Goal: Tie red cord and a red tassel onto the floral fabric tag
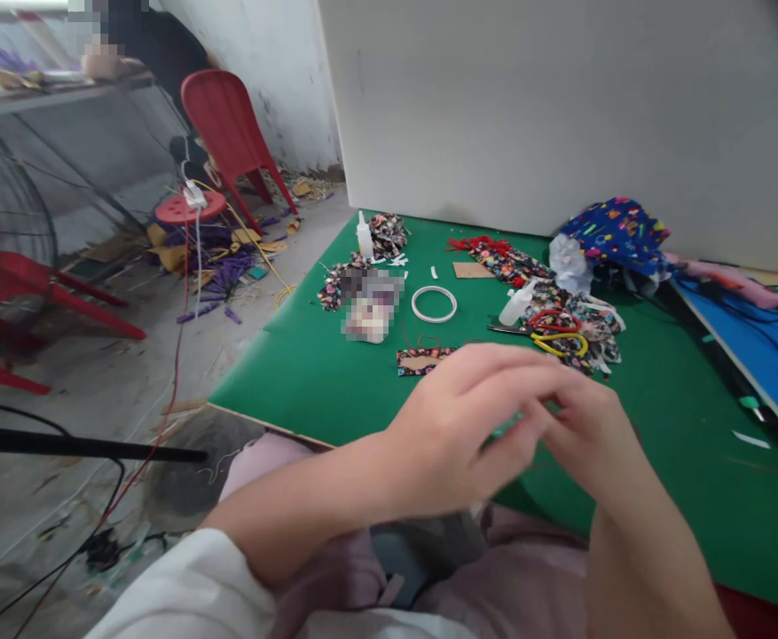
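Note:
My left hand reaches across above the green table, fingers bent and their tips meeting my right hand. Both hands are closed in a pinch against each other; whatever lies between the fingertips is hidden. Just beyond them lies a floral fabric strip with a tan backing, partly covered by my left hand. Behind my right hand lie scissors with red and yellow handles, resting on floral fabric pieces. A white squeeze bottle leans there. Farther back is a white tape roll.
The green table meets a pale panel. Another white bottle, a cardboard piece and a blue patterned cloth lie toward the back. A blue board is at right. Red chairs, cables and a person are at left.

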{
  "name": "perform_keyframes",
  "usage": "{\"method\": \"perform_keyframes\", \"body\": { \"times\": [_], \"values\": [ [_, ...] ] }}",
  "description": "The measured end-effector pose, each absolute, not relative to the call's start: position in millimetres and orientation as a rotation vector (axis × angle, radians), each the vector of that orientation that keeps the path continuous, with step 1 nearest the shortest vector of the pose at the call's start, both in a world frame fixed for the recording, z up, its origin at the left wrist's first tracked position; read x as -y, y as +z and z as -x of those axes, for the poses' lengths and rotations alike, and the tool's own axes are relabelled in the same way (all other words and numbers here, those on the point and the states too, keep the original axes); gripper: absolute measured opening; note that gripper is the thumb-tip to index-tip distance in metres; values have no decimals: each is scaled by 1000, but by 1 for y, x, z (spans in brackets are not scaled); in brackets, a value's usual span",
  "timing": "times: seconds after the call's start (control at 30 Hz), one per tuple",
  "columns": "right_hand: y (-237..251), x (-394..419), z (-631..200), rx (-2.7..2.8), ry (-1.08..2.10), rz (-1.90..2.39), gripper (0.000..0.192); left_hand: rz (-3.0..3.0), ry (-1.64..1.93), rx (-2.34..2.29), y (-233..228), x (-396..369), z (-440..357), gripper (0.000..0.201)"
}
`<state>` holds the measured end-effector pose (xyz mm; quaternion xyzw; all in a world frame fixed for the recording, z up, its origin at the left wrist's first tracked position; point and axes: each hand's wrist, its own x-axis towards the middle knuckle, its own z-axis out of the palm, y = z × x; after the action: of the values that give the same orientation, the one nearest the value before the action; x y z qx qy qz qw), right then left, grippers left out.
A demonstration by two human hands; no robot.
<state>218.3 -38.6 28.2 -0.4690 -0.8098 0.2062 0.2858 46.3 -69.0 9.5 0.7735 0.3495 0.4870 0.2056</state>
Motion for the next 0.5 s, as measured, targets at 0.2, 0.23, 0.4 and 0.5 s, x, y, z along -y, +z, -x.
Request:
{"method": "perform_keyframes", "body": {
  "times": [0.2,0.23,0.4,0.5],
  "values": [
    [17,35,-208,2055,736,1363,16,-1940,1029,-1027,0,42,-49,55],
    [16,35,-206,2025,789,1373,17,-1894,1025,-1075,-7,42,-48,53],
    [16,32,-200,1872,903,1403,19,-1912,1060,-1182,-22,38,-41,34],
    [14,28,-202,1781,954,1436,19,-1895,1092,-1215,-19,33,-37,22]
  ]
}}
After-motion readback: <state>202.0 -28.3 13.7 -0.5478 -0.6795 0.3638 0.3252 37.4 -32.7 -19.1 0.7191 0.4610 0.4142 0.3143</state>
